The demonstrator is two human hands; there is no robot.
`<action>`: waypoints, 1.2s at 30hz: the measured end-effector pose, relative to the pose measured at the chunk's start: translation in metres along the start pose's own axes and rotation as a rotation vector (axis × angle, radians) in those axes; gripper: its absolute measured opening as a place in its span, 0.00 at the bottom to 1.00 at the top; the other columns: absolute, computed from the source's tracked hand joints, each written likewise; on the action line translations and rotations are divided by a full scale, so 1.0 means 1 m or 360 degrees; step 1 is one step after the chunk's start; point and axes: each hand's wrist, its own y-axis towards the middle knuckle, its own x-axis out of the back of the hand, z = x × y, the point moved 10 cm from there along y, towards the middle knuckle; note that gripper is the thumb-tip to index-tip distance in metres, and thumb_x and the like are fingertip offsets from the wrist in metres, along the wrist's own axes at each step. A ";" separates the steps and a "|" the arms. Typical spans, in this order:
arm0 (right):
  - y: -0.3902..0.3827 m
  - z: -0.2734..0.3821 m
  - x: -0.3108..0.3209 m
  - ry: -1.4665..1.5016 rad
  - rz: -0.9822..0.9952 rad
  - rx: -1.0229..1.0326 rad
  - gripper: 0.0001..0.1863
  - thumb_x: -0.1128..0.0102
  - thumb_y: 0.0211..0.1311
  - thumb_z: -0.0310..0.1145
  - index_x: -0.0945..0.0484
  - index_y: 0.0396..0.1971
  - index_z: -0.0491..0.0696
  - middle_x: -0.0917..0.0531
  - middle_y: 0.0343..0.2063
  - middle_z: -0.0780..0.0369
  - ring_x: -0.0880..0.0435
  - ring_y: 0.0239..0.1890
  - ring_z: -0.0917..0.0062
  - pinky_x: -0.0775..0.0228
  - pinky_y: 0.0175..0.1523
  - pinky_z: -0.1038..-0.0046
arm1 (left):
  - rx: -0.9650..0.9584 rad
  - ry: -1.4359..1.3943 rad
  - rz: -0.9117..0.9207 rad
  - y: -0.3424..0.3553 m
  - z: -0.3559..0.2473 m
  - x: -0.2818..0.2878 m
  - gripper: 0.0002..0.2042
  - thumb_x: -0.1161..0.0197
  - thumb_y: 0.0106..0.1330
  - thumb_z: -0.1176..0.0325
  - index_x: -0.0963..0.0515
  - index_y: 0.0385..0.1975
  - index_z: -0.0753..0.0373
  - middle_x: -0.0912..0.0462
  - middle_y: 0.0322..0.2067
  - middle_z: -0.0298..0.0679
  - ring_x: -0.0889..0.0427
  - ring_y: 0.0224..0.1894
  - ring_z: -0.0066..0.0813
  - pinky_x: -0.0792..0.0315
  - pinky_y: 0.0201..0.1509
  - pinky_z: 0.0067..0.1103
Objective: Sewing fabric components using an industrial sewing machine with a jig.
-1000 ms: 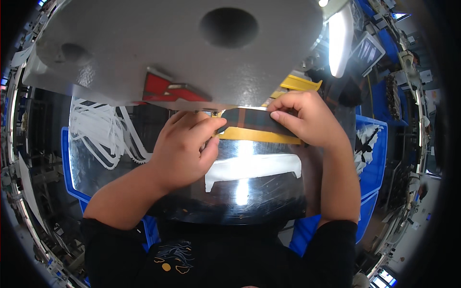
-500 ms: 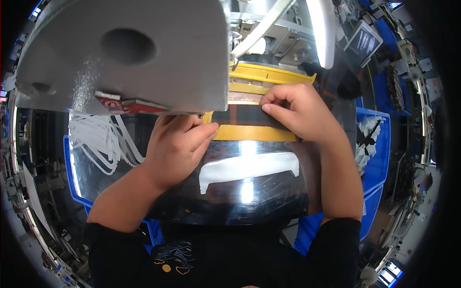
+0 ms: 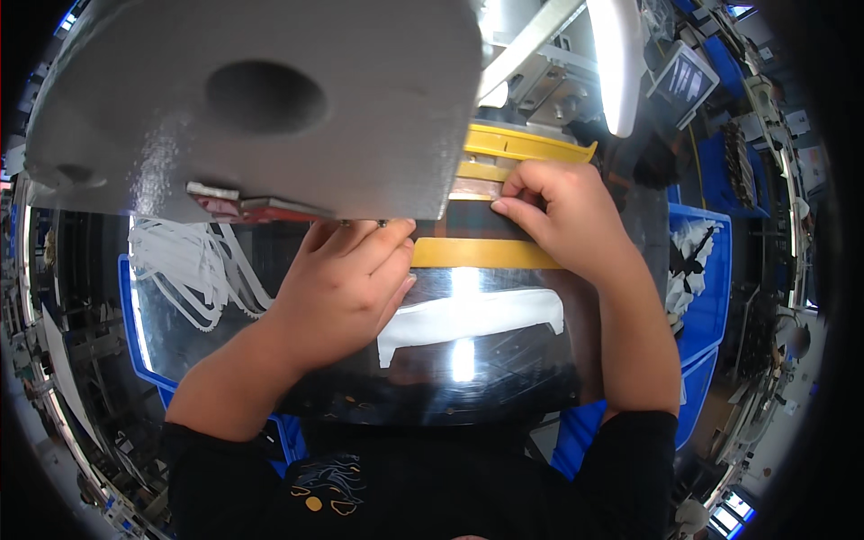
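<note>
A dark checked fabric strip [image 3: 477, 222] lies in a yellow template [image 3: 486, 255], whose raised rear bar [image 3: 531, 146] runs behind it. At the fabric's back edge, beside a pale pinkish strip [image 3: 477, 187], my right hand [image 3: 569, 216] pinches with thumb and forefinger. My left hand [image 3: 346, 283] rests at the template's left end, fingers stretched out and thumb lower down, apart from them. Its fingertips lie partly under a large grey machine head [image 3: 252, 117], which also hides the left part of the fabric.
On the shiny dark table in front lies a white, bracket-shaped piece [image 3: 472, 321]. White strips [image 3: 184, 270] are heaped at left. A blue bin [image 3: 711, 297] with scraps stands at right. Behind are machine parts, a white curved lamp-like part [image 3: 616, 67] and a small screen [image 3: 684, 83].
The grey machine head now covers more of the view to the right. My left hand has shifted slightly right, its thumb now lower. My right hand keeps its pinch, almost in place.
</note>
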 end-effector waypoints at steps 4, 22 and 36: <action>-0.008 -0.003 0.008 -0.0118 0.0031 -0.0183 0.14 0.20 0.64 0.42 0.12 0.36 0.46 0.10 0.31 0.55 0.10 0.34 0.58 0.21 0.41 0.60 | -0.0061 0.0033 0.0133 -0.002 -0.002 -0.011 0.17 0.27 0.68 0.69 0.14 0.55 0.67 0.14 0.62 0.46 0.19 0.69 0.44 0.29 0.70 0.38; -0.052 -0.065 0.026 -0.0045 0.0210 -0.0891 0.21 0.22 0.67 0.46 0.10 0.27 0.40 0.15 0.21 0.53 0.15 0.24 0.63 0.25 0.35 0.62 | 0.0233 0.0046 0.0421 -0.009 0.003 -0.031 0.41 0.28 0.68 0.43 0.25 0.74 0.66 0.28 0.78 0.48 0.34 0.82 0.48 0.39 0.77 0.46; -0.060 -0.070 0.042 -0.0260 0.0282 -0.0960 0.23 0.19 0.63 0.48 0.13 0.26 0.41 0.15 0.21 0.54 0.14 0.25 0.64 0.24 0.34 0.64 | 0.0214 0.0171 0.0469 -0.008 -0.006 -0.030 0.44 0.32 0.71 0.39 0.27 0.75 0.70 0.27 0.77 0.52 0.37 0.82 0.56 0.42 0.79 0.50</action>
